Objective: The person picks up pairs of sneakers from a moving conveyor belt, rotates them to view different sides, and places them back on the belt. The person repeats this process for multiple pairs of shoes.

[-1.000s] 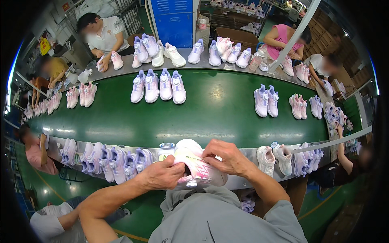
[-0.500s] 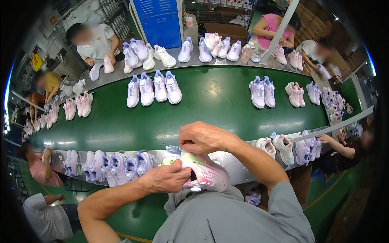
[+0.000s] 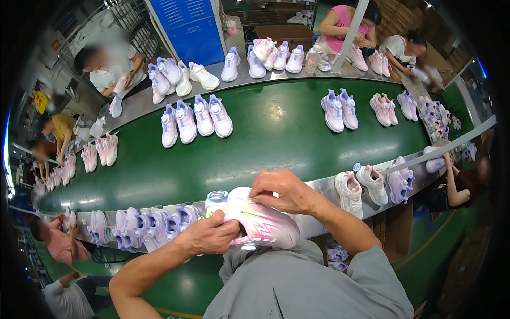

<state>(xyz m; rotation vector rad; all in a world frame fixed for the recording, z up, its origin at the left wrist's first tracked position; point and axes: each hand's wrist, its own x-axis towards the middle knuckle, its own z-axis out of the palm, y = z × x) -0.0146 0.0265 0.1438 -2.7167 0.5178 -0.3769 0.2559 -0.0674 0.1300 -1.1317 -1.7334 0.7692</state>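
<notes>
Left hand (image 3: 212,235), fingers closed on the pink-and-white sneaker (image 3: 272,229) above the tabletop's (image 3: 325,188) near edge; right hand (image 3: 284,192), fingers curled, hold unclear; steady left support seems advisable.

Hands: two, the left hand (image 3: 213,234) and right hand (image 3: 286,192).
Held shoe (image 3: 272,226), pink and white: one.
Jar (image 3: 216,198): one.
Lilac-and-white shoes (image 3: 220,118) on the green belt (image 3: 265,138): eight, as one four and two pairs.
Pink shoes (image 3: 380,109), belt right: two.
White shoes (image 3: 348,198) on the near surface (image 3: 325,187), right: two.
Lilac shoes (image 3: 127,228), same surface, left: overlapping, count unclear.
Blue locker (image 3: 194,37): one.
Clear bottle (image 3: 312,64): one.
</notes>
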